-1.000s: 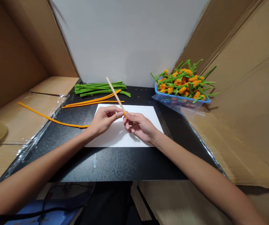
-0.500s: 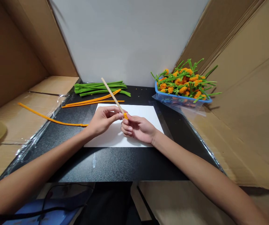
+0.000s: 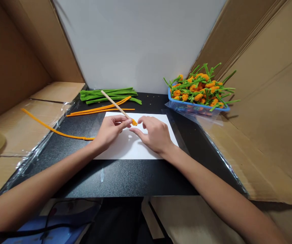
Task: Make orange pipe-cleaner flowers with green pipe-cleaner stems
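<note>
My left hand [image 3: 113, 129] pinches a thin wooden stick [image 3: 113, 102] near its lower end, above a white sheet of paper [image 3: 128, 150]. Around that end is wound an orange pipe cleaner [image 3: 134, 122], and the stick slants up to the left. A long orange strand [image 3: 57, 131] runs out to the left from behind my left wrist; whether it joins the wound part is hidden. My right hand [image 3: 153, 132] is just right of the coil, thumb and forefinger apart, with nothing seen between them.
Green pipe cleaners [image 3: 107, 96] lie in a bundle at the back left, with several orange pipe cleaners [image 3: 95, 110] in front. At the back right, a blue basket [image 3: 199, 105] is heaped with orange-and-green pipe-cleaner pieces. Cardboard walls [image 3: 268, 112] flank the black table [image 3: 125, 178].
My right hand has let go of the coiled end and turned over, its fingers now apart. The stick has tilted further left, still in my left hand.
</note>
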Motion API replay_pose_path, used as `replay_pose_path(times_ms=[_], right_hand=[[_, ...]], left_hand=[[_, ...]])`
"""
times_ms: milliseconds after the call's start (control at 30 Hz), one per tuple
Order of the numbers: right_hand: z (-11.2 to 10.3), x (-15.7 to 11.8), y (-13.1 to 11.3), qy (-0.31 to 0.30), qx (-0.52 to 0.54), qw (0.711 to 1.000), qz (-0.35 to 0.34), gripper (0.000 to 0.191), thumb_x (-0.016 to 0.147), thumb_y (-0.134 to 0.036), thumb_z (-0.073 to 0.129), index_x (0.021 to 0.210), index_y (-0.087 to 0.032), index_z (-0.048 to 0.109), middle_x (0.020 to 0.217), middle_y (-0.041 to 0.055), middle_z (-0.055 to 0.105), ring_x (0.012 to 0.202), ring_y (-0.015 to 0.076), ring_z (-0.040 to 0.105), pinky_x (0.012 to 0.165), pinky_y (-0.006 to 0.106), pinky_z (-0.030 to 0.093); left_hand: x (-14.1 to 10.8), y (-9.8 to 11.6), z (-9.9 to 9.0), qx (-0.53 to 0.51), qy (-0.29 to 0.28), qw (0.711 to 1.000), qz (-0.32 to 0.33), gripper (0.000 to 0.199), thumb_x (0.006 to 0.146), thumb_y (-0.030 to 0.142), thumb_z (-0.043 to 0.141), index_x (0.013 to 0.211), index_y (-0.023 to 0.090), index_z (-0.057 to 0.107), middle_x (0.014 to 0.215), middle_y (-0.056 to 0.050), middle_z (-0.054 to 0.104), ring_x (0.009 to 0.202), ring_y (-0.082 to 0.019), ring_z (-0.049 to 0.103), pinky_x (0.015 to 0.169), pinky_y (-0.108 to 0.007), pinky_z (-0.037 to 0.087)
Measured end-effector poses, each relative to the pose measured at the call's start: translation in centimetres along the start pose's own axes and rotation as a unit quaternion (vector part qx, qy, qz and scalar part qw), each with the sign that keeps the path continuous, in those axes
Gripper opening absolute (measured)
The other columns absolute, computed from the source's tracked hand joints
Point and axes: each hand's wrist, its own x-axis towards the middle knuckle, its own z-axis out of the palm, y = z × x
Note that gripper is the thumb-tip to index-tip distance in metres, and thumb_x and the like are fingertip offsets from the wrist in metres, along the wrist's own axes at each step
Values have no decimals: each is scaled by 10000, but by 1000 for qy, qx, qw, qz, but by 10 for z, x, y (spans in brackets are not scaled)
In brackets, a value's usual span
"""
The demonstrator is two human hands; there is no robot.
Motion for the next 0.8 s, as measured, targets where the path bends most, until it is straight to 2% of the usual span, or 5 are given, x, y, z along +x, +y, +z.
replay_pose_path(times_ms=[167,300,467,600,800], right_hand=[[1,0,-2,-44,-66,996,-34,407,934,-499,597,655,-205,552,657,25,539,658,166,446,649,305,273],[3,3,3,-101,133,985,51,450,909,-529,606,615,-190,577,594,-5,537,588,132,467,613,281,337],[0,8,8,-236,463,824,226,384,838,-521,698,737,-152,664,643,15,595,573,112,515,514,228,366],[-1,6,10,-295,592,718,217,359,956,-405,584,701,-152,606,569,-9,510,516,92,434,494,206,331],[0,4,9,-360,618,667,206,395,1043,-341,388,718,-171,535,569,-7,472,504,109,404,515,214,337]], left_hand=[[-2,0,3,0,-23,1000,-3,364,718,501,801,733,142,744,686,-38,681,546,-88,444,472,-219,303],[2,3,-4,20,-82,996,20,339,777,483,761,762,145,751,714,-38,689,542,-83,430,497,-225,304],[7,7,-12,14,-130,990,48,318,774,467,776,799,150,769,665,-20,655,526,-78,418,513,-229,315],[6,8,-13,-24,-146,987,59,343,784,469,774,944,165,791,640,-19,639,540,-93,457,521,-229,342],[2,5,-9,-35,-141,988,60,360,769,485,786,909,153,798,693,-51,688,541,-97,488,505,-229,363]])
